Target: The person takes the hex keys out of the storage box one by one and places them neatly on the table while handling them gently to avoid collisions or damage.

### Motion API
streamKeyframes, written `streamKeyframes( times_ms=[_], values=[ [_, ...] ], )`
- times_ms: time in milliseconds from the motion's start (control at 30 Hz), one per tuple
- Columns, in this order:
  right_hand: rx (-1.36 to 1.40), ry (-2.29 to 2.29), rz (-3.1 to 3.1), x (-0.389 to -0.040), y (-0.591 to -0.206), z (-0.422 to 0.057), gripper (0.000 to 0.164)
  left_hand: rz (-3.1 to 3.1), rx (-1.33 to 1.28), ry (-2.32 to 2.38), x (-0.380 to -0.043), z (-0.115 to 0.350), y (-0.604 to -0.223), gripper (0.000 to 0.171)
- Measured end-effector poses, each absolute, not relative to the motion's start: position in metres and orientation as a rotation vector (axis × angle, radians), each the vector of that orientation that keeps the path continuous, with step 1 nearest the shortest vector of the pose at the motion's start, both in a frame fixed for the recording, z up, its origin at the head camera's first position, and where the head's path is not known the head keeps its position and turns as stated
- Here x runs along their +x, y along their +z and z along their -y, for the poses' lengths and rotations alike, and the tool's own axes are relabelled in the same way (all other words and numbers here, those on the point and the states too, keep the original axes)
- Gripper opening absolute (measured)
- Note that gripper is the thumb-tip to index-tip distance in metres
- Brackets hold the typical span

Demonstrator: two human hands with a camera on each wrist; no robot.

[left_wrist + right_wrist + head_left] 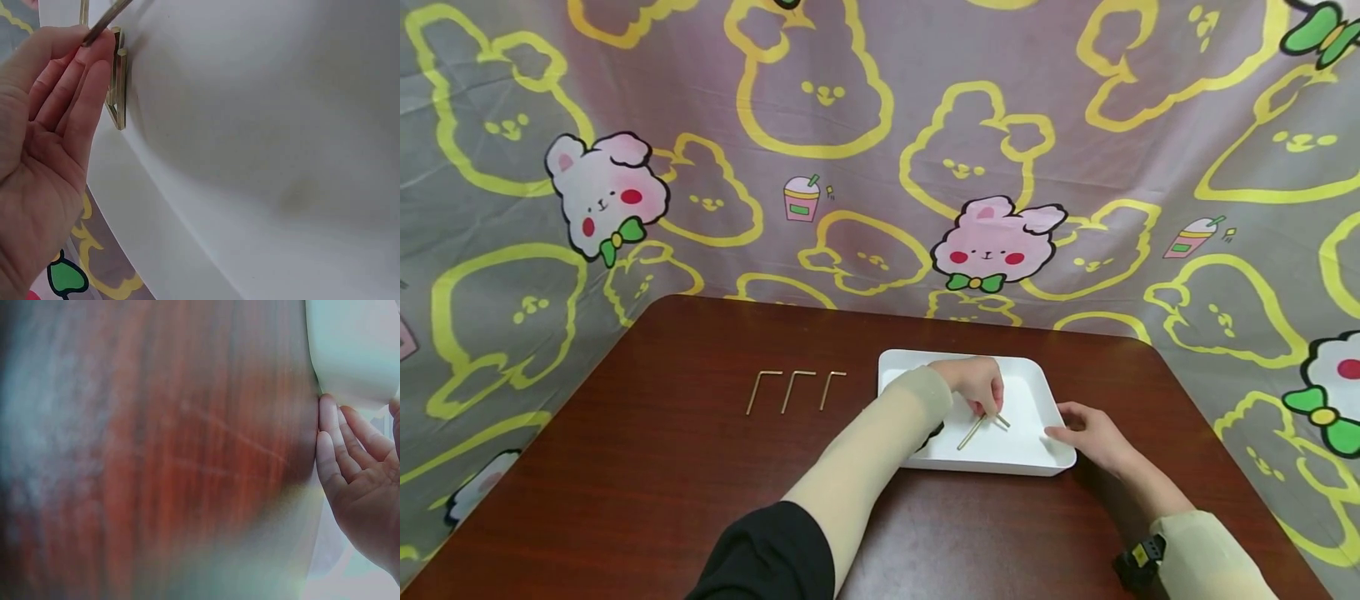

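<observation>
A gold-toned L-shaped key (107, 22) is pinched between the thumb and fingers of the left hand (979, 385), low over the floor of the white tray (1028, 400); contact of its tips with that floor cannot be told. The tray is set between the middle and the far right corner of the worktop (625, 467). By its near right corner, the tray is grasped by the right hand (1093, 437), thumb laid over the rim. Further keys (122, 94) are seen under the left fingers, close to a tray wall. Three keys (797, 392) are laid in a row beyond the tray's left edge, short arms toward the worktop's far edge. For a clean lift, the key is best raised clear of its neighbours before any sideways travel, since crossed arms could snag; the tray should meanwhile be steadied lightly, without tilting.
</observation>
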State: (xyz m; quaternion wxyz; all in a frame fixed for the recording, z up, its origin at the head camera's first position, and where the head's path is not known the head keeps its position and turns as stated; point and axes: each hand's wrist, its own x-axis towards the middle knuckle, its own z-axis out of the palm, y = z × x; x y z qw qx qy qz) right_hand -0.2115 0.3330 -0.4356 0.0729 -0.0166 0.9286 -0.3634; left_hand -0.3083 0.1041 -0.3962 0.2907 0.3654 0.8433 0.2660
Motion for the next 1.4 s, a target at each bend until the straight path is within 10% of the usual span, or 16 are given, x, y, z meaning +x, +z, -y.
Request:
streamKeyframes(
  times_ms=[1400],
  values=[
    [-0.056, -1.067, -2.794, -0.209, -0.432, -0.332, 0.059, -2.117, 1.094, 0.909, -0.314, -0.062, -0.350, 0.002]
  ],
)
